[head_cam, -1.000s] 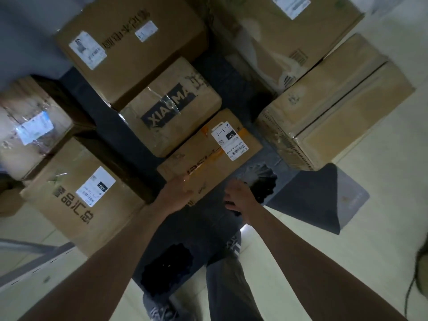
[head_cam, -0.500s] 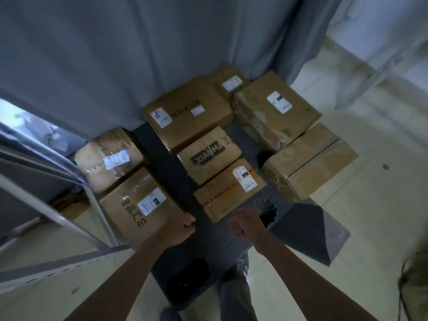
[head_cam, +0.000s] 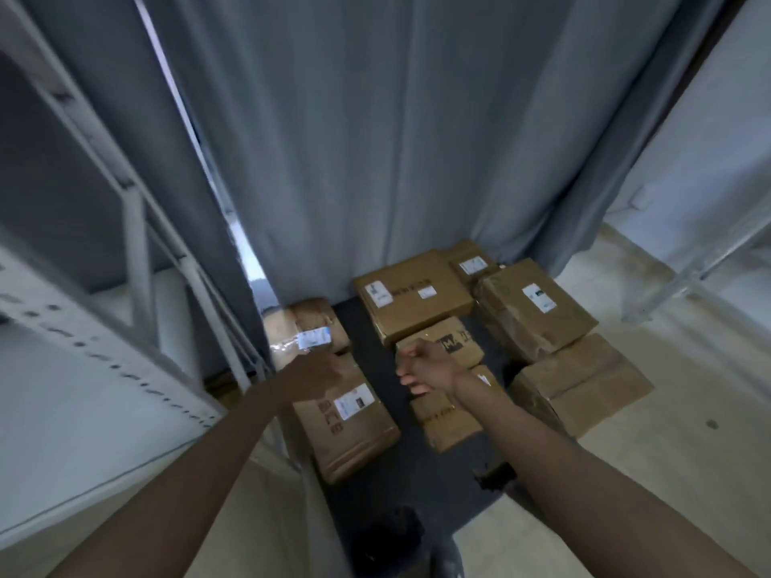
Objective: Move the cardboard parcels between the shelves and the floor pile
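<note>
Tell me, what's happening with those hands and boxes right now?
Left hand blurred, grip unclear. Right hand loosely curled, holding nothing. Cardboard parcels lie on the dark floor mat. Nothing in the way.

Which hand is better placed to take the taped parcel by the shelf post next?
Left, probably. The left hand hangs just below the taped parcel, nearest the shelf; the right hand, loosely curled and empty, is over the middle boxes.
</note>
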